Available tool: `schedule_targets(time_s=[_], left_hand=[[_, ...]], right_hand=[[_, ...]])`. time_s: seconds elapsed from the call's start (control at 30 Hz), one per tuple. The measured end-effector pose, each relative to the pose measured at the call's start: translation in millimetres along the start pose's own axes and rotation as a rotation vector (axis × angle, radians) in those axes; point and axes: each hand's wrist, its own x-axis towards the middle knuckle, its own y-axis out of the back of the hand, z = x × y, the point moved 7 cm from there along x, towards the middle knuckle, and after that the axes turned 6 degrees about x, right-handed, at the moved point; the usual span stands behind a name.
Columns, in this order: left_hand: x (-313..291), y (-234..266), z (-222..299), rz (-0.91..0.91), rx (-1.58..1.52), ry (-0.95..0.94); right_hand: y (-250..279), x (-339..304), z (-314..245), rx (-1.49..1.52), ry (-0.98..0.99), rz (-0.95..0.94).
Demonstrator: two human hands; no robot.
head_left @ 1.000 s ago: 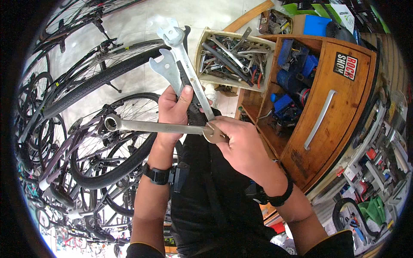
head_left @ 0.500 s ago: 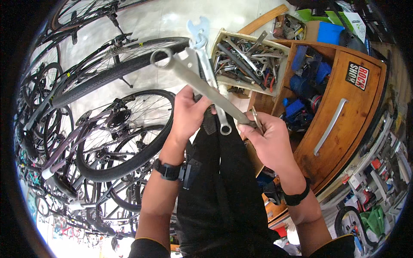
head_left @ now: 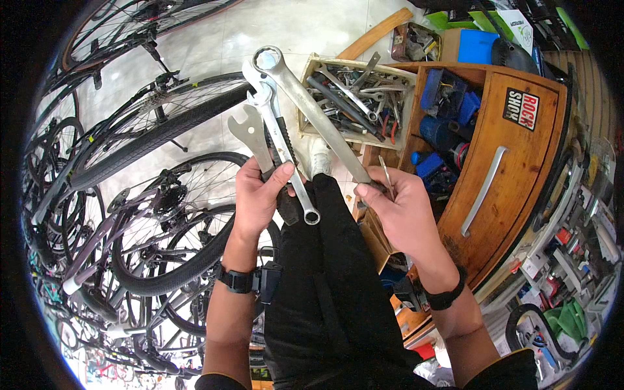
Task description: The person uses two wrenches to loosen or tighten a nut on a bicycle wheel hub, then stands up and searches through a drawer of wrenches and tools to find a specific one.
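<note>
In my left hand point(head_left: 255, 198), fingers closed, is a bunch of wrenches. A silver combination wrench point(head_left: 286, 153) lies under the thumb, ring end down toward my lap. Beside it a flat open-end wrench point(head_left: 251, 134) points up and left. Behind them shows a larger open jaw point(head_left: 256, 77), its handle mostly hidden. My right hand point(head_left: 404, 205) pinches the lower end of a long ring-ended wrench point(head_left: 315, 117), which slants up and left across the others' tips. A thin metal piece point(head_left: 386, 174) also sticks up from the right fingers; its kind cannot be made out.
Beyond my hands, a box point(head_left: 411, 104) full of wrenches and other tools sits beside a wooden cabinet point(head_left: 520, 175) with blue bins on its shelf. Bicycles stand close on the left, a black tire point(head_left: 162, 135) among them. More tools lie at the right.
The long wrench's ring end has swung up and right. My left hand has moved left and down; its wrenches now appear more fanned out, with the flat one plainly visible.
</note>
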Motion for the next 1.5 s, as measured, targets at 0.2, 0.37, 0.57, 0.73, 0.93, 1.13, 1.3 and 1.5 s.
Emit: schedule_targets(time_s=[0.2, 0.37, 0.57, 0.73, 0.93, 1.13, 1.3, 1.5], left_hand=[[0, 4, -5, 0.013, 0.025, 0.014], [2, 4, -4, 0.012, 0.013, -0.013], [0, 6, -3, 0.021, 0.047, 0.024], [-2, 3, -5, 0.018, 0.058, 0.02], [-11, 3, -29, -0.019, 0.052, 0.1], [-16, -7, -55, -0.01, 0.1, 0.228], [-12, -26, -75, 0.016, 0.113, 0.208], [-2, -30, -89, 0.003, 0.124, 0.279]], right_hand=[[-2, 4, 3, -0.016, -0.033, -0.002], [-10, 8, 9, 0.178, -0.066, -0.083], [-14, 6, 4, 0.259, -0.142, -0.089], [-17, 12, 18, 0.231, -0.106, -0.051], [-61, 8, 54, 0.131, -0.137, -0.091], [-79, 10, 78, 0.05, -0.121, -0.069], [-73, 14, 110, -0.01, -0.169, 0.052], [-57, 21, 127, 0.21, -0.225, 0.02]])
